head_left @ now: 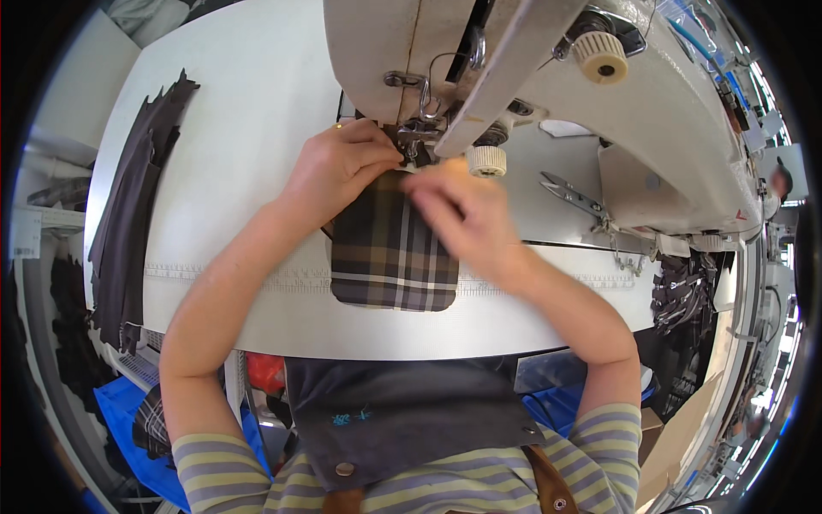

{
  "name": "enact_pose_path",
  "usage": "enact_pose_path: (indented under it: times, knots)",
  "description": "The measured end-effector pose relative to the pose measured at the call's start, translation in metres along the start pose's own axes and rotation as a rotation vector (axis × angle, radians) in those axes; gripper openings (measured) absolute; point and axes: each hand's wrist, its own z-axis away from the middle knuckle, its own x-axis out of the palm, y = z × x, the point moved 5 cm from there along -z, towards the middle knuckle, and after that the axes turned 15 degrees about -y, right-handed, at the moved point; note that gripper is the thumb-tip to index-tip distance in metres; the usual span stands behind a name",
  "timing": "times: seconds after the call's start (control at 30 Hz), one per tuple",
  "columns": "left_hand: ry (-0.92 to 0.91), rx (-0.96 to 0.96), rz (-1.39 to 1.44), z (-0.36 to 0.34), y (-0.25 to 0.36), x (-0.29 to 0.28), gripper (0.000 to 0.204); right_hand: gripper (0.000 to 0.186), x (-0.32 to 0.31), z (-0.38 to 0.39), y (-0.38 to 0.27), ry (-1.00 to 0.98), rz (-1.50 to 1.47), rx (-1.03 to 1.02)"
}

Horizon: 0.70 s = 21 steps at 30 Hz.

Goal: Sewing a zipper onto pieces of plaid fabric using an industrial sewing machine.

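Note:
A plaid fabric piece [385, 257] in dark, brown and white checks lies flat on the white table, its rounded corners toward me. Its far edge reaches the presser foot [413, 152] of the sewing machine [548, 94]. My left hand [342, 163] is closed at that far edge, thumb and fingertips pinching the fabric just left of the foot. My right hand [462, 210] is over the fabric's right side, close to the foot. Motion smears its fingers, so I cannot tell whether they grip anything.
Dark fabric strips [137, 206] hang along the table's left side. Metal thread snips [572, 194] lie right of the machine needle area. A clear ruler [240, 276] runs across the table [231, 111]. Cut scraps [689, 291] are heaped at the right edge; a blue bin [124, 403] stands below left.

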Motion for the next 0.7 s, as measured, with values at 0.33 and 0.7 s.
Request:
enact_pose_path:
  times: [0.33, 0.7]
  knots:
    - [0.029, 0.068, -0.132, -0.001, 0.01, 0.0, 0.015, 0.025, -0.017, -0.013, 0.026, 0.187, 0.337, -0.144]
    - [-0.039, 0.081, -0.141, 0.002, 0.008, -0.004, 0.022, 0.03, -0.008, -0.005, 0.003, 0.218, 0.643, -0.252]
